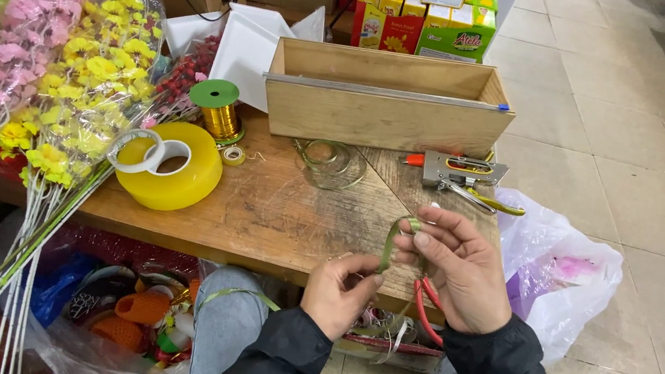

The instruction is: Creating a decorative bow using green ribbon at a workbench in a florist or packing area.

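Observation:
Both my hands work at the near edge of a worn wooden table (278, 214). My left hand (341, 292) pinches the lower end of a thin green ribbon (390, 245). My right hand (462, 266) pinches the ribbon's upper end, where it folds into a small loop, and red-handled scissors (425, 306) hang from its palm. A loose strand of the same ribbon (239, 294) trails over my knee. A clear coil of ribbon (329, 159) lies on the table further back.
A big yellow tape roll (171, 180) carries a white tape ring. Behind it stand a gold wire spool with a green cap (219, 110), an open wooden box (386, 96) and a metal staple gun (461, 176). Wrapped artificial flowers (84, 72) lean at left. A plastic bag (563, 274) sits at right.

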